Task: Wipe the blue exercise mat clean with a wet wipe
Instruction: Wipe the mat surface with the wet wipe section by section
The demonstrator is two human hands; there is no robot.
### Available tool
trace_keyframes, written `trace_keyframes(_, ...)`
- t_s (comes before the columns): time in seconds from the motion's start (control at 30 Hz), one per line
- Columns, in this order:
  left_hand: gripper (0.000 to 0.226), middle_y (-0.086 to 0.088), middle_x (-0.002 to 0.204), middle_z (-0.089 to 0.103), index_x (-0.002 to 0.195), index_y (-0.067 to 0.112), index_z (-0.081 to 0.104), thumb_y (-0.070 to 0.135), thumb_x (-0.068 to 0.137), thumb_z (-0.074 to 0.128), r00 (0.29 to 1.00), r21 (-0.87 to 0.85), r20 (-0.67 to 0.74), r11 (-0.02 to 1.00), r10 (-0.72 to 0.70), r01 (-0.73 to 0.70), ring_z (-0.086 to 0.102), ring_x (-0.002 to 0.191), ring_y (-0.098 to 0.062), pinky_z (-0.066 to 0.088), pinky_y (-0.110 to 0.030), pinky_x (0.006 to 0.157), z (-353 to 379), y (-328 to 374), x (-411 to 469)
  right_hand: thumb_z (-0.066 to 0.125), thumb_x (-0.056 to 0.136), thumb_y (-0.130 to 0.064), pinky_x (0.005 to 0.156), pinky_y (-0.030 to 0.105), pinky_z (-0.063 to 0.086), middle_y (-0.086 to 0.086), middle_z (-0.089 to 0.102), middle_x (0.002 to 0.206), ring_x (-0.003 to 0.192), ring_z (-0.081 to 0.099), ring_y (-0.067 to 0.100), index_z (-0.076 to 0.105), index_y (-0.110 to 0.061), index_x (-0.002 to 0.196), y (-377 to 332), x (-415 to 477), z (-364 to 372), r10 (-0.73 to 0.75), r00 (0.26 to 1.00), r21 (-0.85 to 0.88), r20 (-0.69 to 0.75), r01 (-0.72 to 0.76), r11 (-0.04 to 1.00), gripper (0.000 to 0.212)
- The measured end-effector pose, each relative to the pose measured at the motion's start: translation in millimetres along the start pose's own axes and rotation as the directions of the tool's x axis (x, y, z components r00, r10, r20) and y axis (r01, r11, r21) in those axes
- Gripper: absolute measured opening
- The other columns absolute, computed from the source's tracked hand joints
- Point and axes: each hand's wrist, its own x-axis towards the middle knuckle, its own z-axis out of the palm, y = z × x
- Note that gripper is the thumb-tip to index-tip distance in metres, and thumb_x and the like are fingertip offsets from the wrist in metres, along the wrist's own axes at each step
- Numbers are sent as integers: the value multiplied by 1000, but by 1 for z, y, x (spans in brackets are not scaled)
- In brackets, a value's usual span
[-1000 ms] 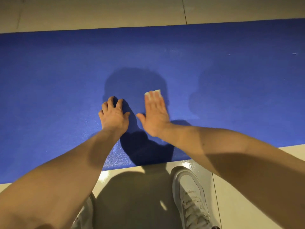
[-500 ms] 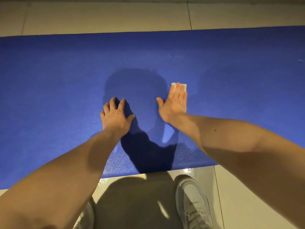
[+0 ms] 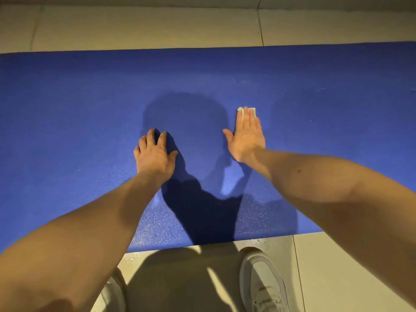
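The blue exercise mat [image 3: 67,109], finely pebbled and glinting damply near its near edge, lies flat across a pale tiled floor [image 3: 157,25] under both outstretched bare arms. The right hand [image 3: 246,138] lies palm down right of centre, fingers straight and pressed together, thumb out to the left. The left hand [image 3: 155,154] rests on the mat, fingers spread and slightly bent. The small white wet wipe [image 3: 253,111] lies beneath the right fingertips, its far corners showing beyond them.
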Motion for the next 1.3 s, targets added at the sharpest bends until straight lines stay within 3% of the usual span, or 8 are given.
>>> trace_keyframes(0.1,66,-9,160,21,154,23,30,46,97,54,1000,-6,-4,1000,-10,10,22,142,-34,24,-50,116,-1,1,8,32,103,-59,127,46,-3,17,0,169,156,-10,37,0,-3,161,-39,-6,4,38,997,70,-60,-34,997,87)
trace_keyframes(0.33,69,-9,161,20,155,25,28,52,97,52,1000,11,-4,1000,11,-10,20,143,-34,24,-51,115,-3,1,24,35,105,-54,128,43,1,11,-3,171,157,-12,28,1,-7,163,-56,-2,13,-517,856,-21,19,517,856,82)
trace_keyframes(0.4,70,-9,162,19,155,26,27,55,96,51,1000,19,6,1000,8,-9,18,144,-34,23,-52,115,-3,3,29,39,105,-52,128,41,7,10,2,171,158,-7,26,4,-8,163,-32,12,5,-465,885,-8,3,465,885,81)
trace_keyframes(0.6,70,-8,162,16,155,29,25,58,96,49,1000,51,14,999,-11,11,15,146,-34,20,-51,116,-4,7,35,25,105,-58,128,44,-2,13,-6,170,156,-14,31,-6,-6,162,-17,39,-9,28,999,35,-22,-28,999,83)
trace_keyframes(0.7,70,-8,162,16,155,29,26,58,96,50,1000,55,8,998,-10,10,17,145,-34,21,-51,115,-4,7,37,37,102,-59,127,47,0,15,4,169,156,-10,35,6,-5,161,-63,31,-3,-64,997,155,-49,71,985,86)
trace_keyframes(0.93,67,-9,159,24,151,23,34,55,96,52,998,24,-62,1000,9,-7,24,140,-34,23,-49,113,-7,6,51,33,107,-53,128,40,-1,8,-5,171,157,-13,25,0,-9,163,-75,39,0,-499,866,52,21,498,866,79)
trace_keyframes(1.17,66,-7,159,23,151,25,33,57,96,51,999,28,-51,1000,-10,11,22,142,-34,23,-50,114,-11,12,69,22,105,-59,127,45,-3,13,-8,170,156,-15,31,-7,-5,161,-42,71,-9,20,999,23,-37,-19,1000,83)
trace_keyframes(1.3,67,-8,160,22,153,25,32,57,96,51,999,30,-50,999,-11,12,22,142,-34,22,-50,115,-11,12,73,25,104,-60,126,50,-8,16,-11,169,154,-19,37,-7,-4,161,-93,61,-5,-71,997,61,-28,72,995,86)
